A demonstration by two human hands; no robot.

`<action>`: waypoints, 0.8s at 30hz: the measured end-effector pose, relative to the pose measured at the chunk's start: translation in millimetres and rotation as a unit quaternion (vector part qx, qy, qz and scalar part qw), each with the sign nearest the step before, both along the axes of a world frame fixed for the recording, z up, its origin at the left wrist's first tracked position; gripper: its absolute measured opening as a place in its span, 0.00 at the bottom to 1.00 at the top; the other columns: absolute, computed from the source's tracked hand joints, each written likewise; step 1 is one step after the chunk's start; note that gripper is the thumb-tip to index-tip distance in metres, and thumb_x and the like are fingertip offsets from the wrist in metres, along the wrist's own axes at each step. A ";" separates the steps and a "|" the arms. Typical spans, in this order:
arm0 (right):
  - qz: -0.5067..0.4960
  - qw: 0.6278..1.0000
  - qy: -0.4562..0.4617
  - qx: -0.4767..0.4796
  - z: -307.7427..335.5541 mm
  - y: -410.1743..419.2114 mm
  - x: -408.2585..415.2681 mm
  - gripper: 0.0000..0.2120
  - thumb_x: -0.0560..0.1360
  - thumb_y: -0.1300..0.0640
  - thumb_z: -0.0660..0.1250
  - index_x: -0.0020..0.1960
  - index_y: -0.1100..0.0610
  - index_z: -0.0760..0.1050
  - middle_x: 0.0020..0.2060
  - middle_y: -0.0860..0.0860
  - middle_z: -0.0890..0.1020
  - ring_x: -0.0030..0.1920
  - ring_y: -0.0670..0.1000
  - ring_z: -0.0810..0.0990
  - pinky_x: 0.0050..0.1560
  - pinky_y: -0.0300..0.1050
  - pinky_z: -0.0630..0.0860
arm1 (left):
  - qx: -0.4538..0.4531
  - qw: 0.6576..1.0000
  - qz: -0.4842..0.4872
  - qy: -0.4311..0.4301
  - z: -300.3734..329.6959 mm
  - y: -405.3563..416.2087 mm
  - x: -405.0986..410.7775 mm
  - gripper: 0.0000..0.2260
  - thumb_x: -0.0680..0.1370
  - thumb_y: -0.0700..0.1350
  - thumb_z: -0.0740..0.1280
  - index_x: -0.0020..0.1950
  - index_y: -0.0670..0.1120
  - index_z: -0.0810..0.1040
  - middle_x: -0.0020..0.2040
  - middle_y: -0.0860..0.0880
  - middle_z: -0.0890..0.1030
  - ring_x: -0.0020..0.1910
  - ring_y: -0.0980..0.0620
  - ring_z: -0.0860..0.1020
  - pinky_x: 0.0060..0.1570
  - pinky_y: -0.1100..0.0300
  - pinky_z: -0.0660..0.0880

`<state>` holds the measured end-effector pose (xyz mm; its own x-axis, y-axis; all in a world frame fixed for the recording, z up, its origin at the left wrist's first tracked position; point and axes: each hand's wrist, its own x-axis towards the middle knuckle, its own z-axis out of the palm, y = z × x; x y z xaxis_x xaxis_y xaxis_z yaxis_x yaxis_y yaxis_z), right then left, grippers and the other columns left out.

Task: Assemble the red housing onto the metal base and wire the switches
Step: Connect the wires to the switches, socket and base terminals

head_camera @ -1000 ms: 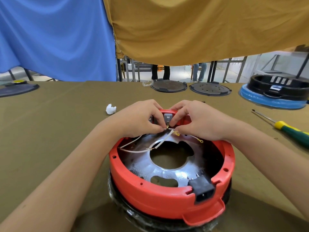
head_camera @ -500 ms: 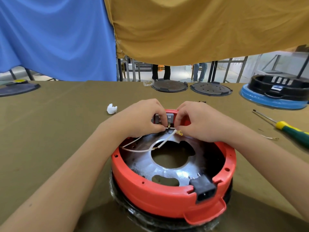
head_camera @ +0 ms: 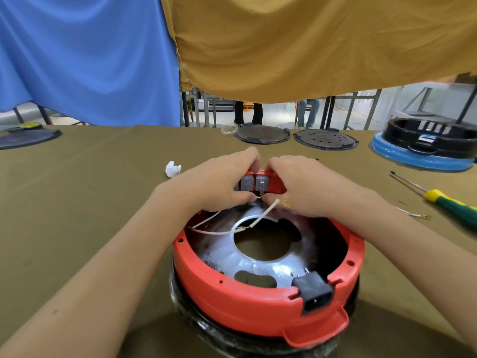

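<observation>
- Your left hand (head_camera: 219,182) curls inward, fingers pinching a white wire (head_camera: 254,198) at the switches (head_camera: 254,183).
- Your right hand (head_camera: 304,187) mirrors it, fingers curled on the red housing (head_camera: 245,301)'s far rim; its exact hold is hidden.
- The metal base (head_camera: 281,267) lies below both wrists.

Bright, even daylight from beyond the curtains; glare on the metal base (head_camera: 281,270); wide-angle bending at edges.

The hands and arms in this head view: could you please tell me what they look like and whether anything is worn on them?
Both hands, the left hand and the right hand, are bare, with no gloves, rings or watch in view. The forearms are bare too, right down to the picture's lower corners, so no sleeve shows. There are no cables, straps or markings on them.
</observation>
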<state>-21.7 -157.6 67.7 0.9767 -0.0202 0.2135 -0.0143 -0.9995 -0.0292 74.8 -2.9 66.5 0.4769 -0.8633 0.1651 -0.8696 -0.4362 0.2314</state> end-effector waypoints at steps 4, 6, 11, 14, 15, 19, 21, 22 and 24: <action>0.000 1.000 -0.014 -0.006 -1.2 -0.7 0.6 0.14 0.75 0.46 0.67 0.52 0.53 0.69 0.43 0.49 0.74 0.43 0.52 0.72 0.38 0.45 0.64 | -0.001 1.000 -0.002 -0.009 -0.8 -1.3 -1.3 0.17 0.77 0.49 0.71 0.57 0.51 0.65 0.46 0.58 0.72 0.45 0.52 0.74 0.42 0.56 0.69; 0.004 1.000 -0.015 0.009 -2.6 -2.1 0.4 0.16 0.74 0.45 0.68 0.55 0.53 0.71 0.44 0.48 0.75 0.43 0.51 0.73 0.38 0.44 0.65 | -0.007 1.000 0.003 0.006 0.4 -1.1 -2.1 0.20 0.76 0.47 0.73 0.61 0.50 0.65 0.53 0.54 0.76 0.48 0.50 0.77 0.49 0.53 0.75; 0.019 1.000 -0.006 0.019 -4.3 -3.4 0.5 0.23 0.73 0.40 0.68 0.61 0.52 0.70 0.47 0.48 0.73 0.45 0.50 0.72 0.42 0.44 0.66 | 0.019 0.999 0.048 -0.008 0.7 1.1 -3.3 0.26 0.74 0.48 0.72 0.70 0.49 0.68 0.60 0.50 0.77 0.57 0.48 0.76 0.57 0.49 0.75; 0.016 1.000 -0.005 0.009 -2.8 -4.1 3.4 0.20 0.75 0.40 0.68 0.59 0.52 0.71 0.46 0.48 0.73 0.42 0.49 0.72 0.38 0.43 0.64 | 0.035 0.997 0.056 -0.028 0.8 1.2 -2.9 0.18 0.76 0.50 0.70 0.64 0.49 0.72 0.55 0.50 0.79 0.52 0.48 0.76 0.50 0.52 0.74; 0.018 1.000 -0.004 0.008 -1.7 -4.5 4.7 0.19 0.75 0.40 0.68 0.58 0.52 0.71 0.46 0.48 0.74 0.40 0.48 0.72 0.37 0.43 0.64 | 0.037 0.997 0.056 -0.029 1.0 0.9 -2.8 0.17 0.76 0.50 0.70 0.63 0.49 0.72 0.55 0.50 0.79 0.51 0.48 0.76 0.48 0.53 0.73; 0.029 0.999 0.007 -0.013 3.1 -5.5 8.5 0.17 0.75 0.40 0.68 0.54 0.52 0.71 0.46 0.49 0.77 0.38 0.49 0.74 0.39 0.46 0.67 | 0.042 0.997 0.054 -0.038 1.6 0.0 -2.6 0.17 0.77 0.52 0.71 0.62 0.49 0.72 0.55 0.50 0.79 0.51 0.48 0.75 0.47 0.54 0.71; 0.029 0.999 0.007 -0.021 2.2 -6.5 9.5 0.17 0.75 0.40 0.68 0.53 0.51 0.71 0.45 0.49 0.77 0.42 0.52 0.74 0.39 0.46 0.67 | 0.038 0.997 0.056 -0.042 0.8 -0.1 -1.4 0.18 0.76 0.52 0.71 0.63 0.49 0.73 0.55 0.51 0.79 0.51 0.49 0.75 0.46 0.54 0.71; 0.031 0.999 0.005 -0.016 0.9 -7.6 9.0 0.17 0.74 0.40 0.68 0.52 0.51 0.70 0.45 0.49 0.77 0.42 0.51 0.74 0.38 0.45 0.67 | 0.032 0.997 0.058 -0.039 0.5 0.4 -0.8 0.19 0.76 0.52 0.72 0.63 0.50 0.73 0.55 0.51 0.79 0.51 0.49 0.76 0.47 0.55 0.71; 0.036 0.999 -0.007 0.003 -1.8 -9.2 7.5 0.17 0.74 0.39 0.68 0.52 0.50 0.70 0.44 0.47 0.76 0.43 0.50 0.74 0.36 0.42 0.66 | 0.015 0.998 0.061 -0.016 1.5 3.3 -0.3 0.23 0.74 0.52 0.73 0.66 0.52 0.73 0.56 0.52 0.80 0.53 0.50 0.76 0.49 0.56 0.72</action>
